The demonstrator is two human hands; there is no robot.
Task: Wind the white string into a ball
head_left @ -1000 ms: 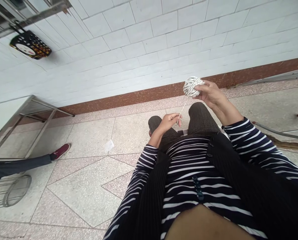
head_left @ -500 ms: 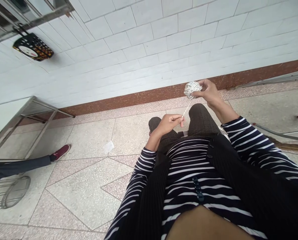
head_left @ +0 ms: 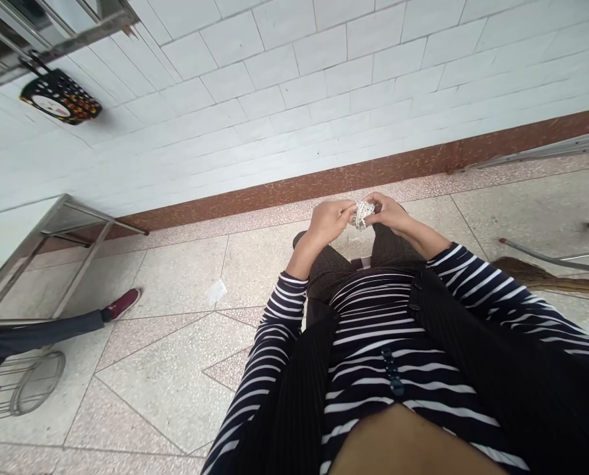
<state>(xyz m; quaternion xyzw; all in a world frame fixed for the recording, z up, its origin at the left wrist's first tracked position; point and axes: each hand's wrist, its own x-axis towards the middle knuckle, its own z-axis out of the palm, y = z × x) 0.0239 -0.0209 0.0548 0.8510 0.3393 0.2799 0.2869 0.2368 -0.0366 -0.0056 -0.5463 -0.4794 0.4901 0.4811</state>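
Observation:
A small ball of white cord [head_left: 362, 215] with dark flecks is held above my knees, between my two hands. My right hand [head_left: 389, 214] grips it from the right, thumb and fingers on its side. At its left side, the thumb and fingertips of my left hand [head_left: 331, 221] are pinched together against the ball. The strand in that pinch is too small to make out now; it showed as a taut length of cord earlier. Below the ball are my dark trousers [head_left: 331, 267].
A patterned bag [head_left: 61, 95] hangs from window bars at upper left. A metal-framed table [head_left: 22, 231] stands left, beside another person's leg and red shoe [head_left: 126, 302] and a wire stool [head_left: 37, 382]. White paper [head_left: 217, 292] lies on the floor. Metal legs [head_left: 546, 256] and a broom [head_left: 551, 276] are right.
My right hand has come down and left with the ball of cord. My left hand has risen to meet it, and the stretch of cord between them no longer shows.

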